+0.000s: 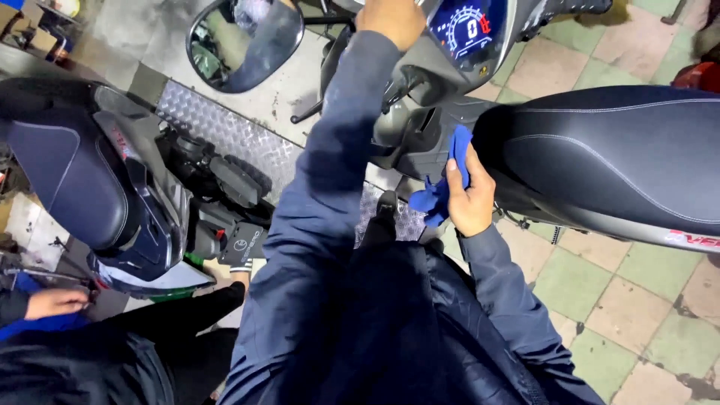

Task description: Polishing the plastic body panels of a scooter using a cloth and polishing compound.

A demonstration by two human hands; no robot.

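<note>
I look down at a grey scooter (420, 112) with a black seat (607, 161) on the right. My right hand (471, 196) grips a blue cloth (442, 184) and presses it against the scooter's body just in front of the seat. My left hand (390, 19) reaches up over the handlebar, next to the lit blue dashboard display (466, 30); what it holds is cut off by the frame's top edge. Both arms wear dark blue sleeves.
A round mirror (244, 41) sticks out upper left. A second scooter (97, 187) stands on the left on a metal chequer-plate ramp (225, 135). Another person's hand (56, 302) and blue sleeve show at the lower left. The floor has green and pink tiles (622, 285).
</note>
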